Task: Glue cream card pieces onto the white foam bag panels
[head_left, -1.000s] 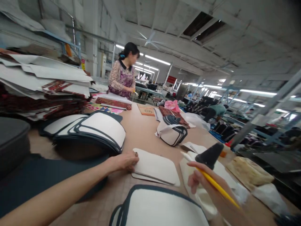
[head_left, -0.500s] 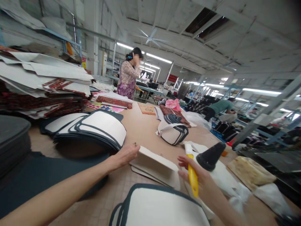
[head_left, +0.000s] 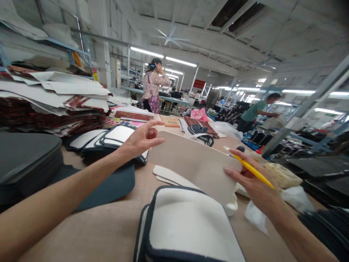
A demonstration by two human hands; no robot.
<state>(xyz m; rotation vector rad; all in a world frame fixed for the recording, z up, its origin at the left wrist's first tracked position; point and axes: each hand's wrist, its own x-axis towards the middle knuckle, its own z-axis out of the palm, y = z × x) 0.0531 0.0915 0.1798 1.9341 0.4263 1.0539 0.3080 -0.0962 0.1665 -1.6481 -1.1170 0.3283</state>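
Note:
A pale board (head_left: 196, 160) with rounded corners is held up off the table, tilted. My left hand (head_left: 143, 140) pinches its upper left corner between thumb and fingers. At its right end, my right hand (head_left: 248, 171) grips the edge and also keeps a yellow-handled brush (head_left: 255, 171) between thumb and fingers, with its pale tip pointing left. Below the board lie more pale boards (head_left: 174, 176). Nearest to me is a stack of white panels with dark edging (head_left: 188, 222).
More dark-edged panels (head_left: 117, 134) lie beyond my left arm, beside dark sheets (head_left: 109, 189) and a thick dark stack (head_left: 29, 156). Piled fabric (head_left: 54, 94) stands at the far left. Plastic bags (head_left: 296, 198) lie right. Two people (head_left: 152, 87) stand farther off.
The pale board has been lifted off the boards below and raised, with both hands now on it. The brush has turned in my right hand. The view has shifted slightly.

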